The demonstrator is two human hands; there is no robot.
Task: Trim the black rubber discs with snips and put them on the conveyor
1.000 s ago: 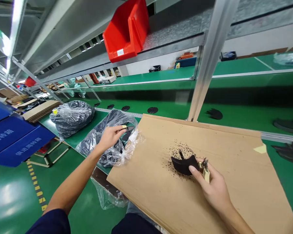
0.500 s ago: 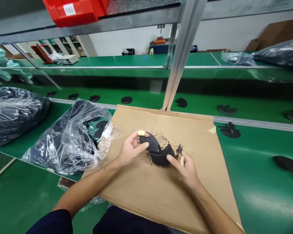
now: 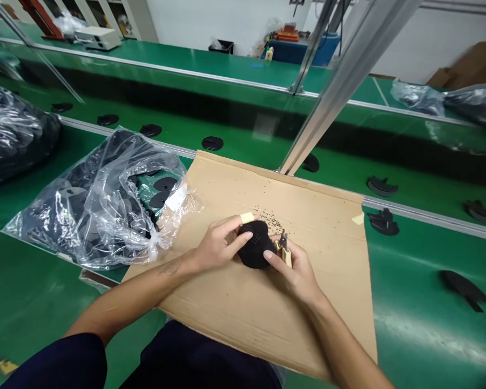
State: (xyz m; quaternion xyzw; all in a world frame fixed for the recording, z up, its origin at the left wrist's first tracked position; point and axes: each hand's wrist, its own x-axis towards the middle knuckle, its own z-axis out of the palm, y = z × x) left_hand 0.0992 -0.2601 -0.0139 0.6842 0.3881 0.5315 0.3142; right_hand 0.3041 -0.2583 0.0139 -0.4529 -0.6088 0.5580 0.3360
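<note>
Over the cardboard sheet [image 3: 235, 319], my left hand [image 3: 222, 243] pinches the left side of a black rounded part [image 3: 253, 246], yellow tape round one finger. My right hand [image 3: 294, 267] grips the right side of the black part with its thumb, and also holds small cutters [image 3: 284, 248] with pale-wrapped handles, tips pointing up. The black pieces overlap, so where one ends and the other begins is unclear. Small black crumbs [image 3: 273, 221] lie scattered on the cardboard just beyond my hands.
A clear plastic bag [image 3: 105, 200] of black discs lies left of the cardboard; a bigger bag [image 3: 16, 135] sits farther left. A slanted metal post [image 3: 336, 97] rises behind the cardboard. More black parts [image 3: 383, 186] are spaced along the green belt and the right side.
The two black pieces, apart at an angle before, now overlap in my hands. The camera view has tilted down, and the red bin at the top has left the frame.
</note>
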